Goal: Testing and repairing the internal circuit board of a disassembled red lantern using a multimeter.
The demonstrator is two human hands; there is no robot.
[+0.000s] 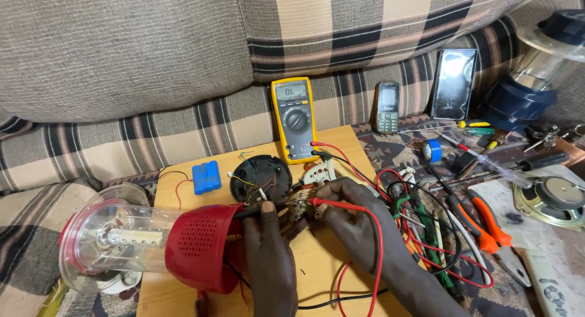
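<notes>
A striped, checked sofa (152, 61) backs a wooden board (341, 140).

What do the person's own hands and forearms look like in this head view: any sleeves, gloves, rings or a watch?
Both are bare. The left hand and right hand wear no gloves, and no rings show on the fingers. Both forearms are uncovered down to the bottom edge of the picture, with no sleeve, watch or wristband in view.

Yellow multimeter (294, 118); red lantern base (203, 247); blue battery pack (206, 176); brown-and-cream striped sofa (122, 55).
</notes>
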